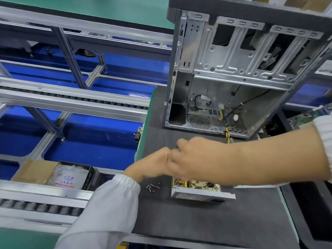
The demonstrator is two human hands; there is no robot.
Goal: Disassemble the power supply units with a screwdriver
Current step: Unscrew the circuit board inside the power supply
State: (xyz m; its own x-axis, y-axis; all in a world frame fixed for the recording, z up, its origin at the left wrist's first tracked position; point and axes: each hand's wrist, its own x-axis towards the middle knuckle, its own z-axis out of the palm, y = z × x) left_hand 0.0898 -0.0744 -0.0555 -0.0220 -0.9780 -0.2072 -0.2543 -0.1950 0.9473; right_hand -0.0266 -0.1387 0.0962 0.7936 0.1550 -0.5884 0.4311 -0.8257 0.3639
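Our left hand (154,164) and right hand (194,159) meet above the opened PSU (199,192), fingers curled, contents unclear; screws (152,187) lie beside it, presumably to keep them findable.

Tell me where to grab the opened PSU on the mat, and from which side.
Grip the power supply unit by its metal side walls, coming from above and the near side. Its cover is off with the circuit board facing up, so avoid reaching inside. The far part is hidden under the right hand, and loose screws lie beside its left end.
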